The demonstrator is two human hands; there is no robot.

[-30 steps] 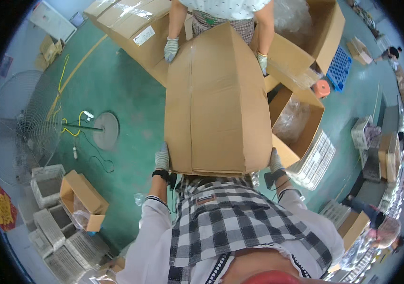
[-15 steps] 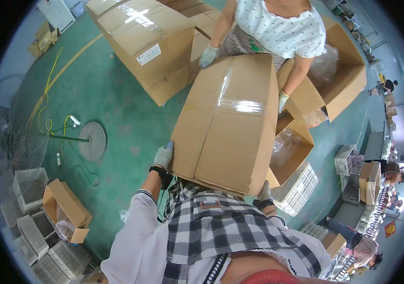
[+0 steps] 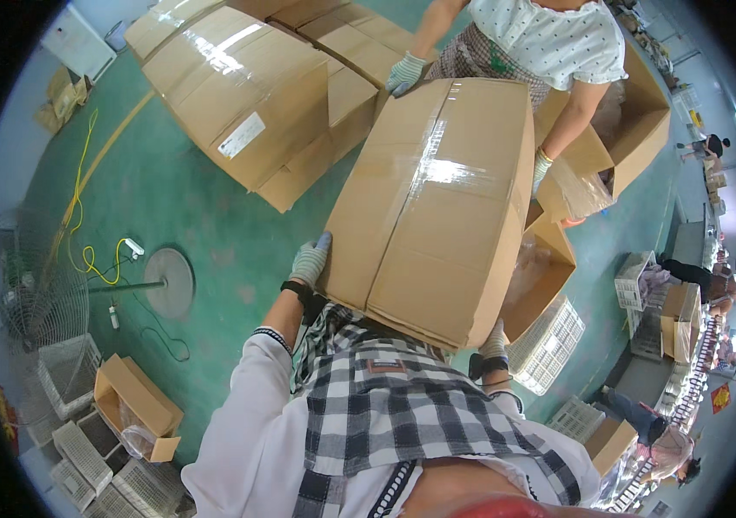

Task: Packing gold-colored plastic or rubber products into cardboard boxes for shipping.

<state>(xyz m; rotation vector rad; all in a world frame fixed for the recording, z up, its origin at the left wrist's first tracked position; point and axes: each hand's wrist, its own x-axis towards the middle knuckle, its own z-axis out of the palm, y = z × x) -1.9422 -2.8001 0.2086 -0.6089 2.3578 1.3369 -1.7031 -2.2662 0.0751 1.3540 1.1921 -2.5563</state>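
Observation:
A large taped cardboard box (image 3: 411, 229) is held between me and a co-worker. My left hand (image 3: 309, 262), in a striped glove, grips its near left side, with the thumb along the edge. At the near right corner my right hand (image 3: 495, 343) supports it; the box hides part of those fingers. The co-worker's gloved hands hold the far end, one hand (image 3: 405, 74) at the far left corner and the other hand (image 3: 541, 169) on the right side. Clear tape shines along the top seam of the box.
Stacked closed cartons (image 3: 230, 95) stand at the far left. Open cartons (image 3: 644, 129) with plastic film lie behind and right of the box, near a white crate (image 3: 549, 345). A fan base (image 3: 169, 283), yellow cable (image 3: 83, 190) and crates (image 3: 83, 457) are on the left.
The box has shifted slightly right and away from me, with both my hands still on it. The co-worker has moved right along with it, and my view has turned a little.

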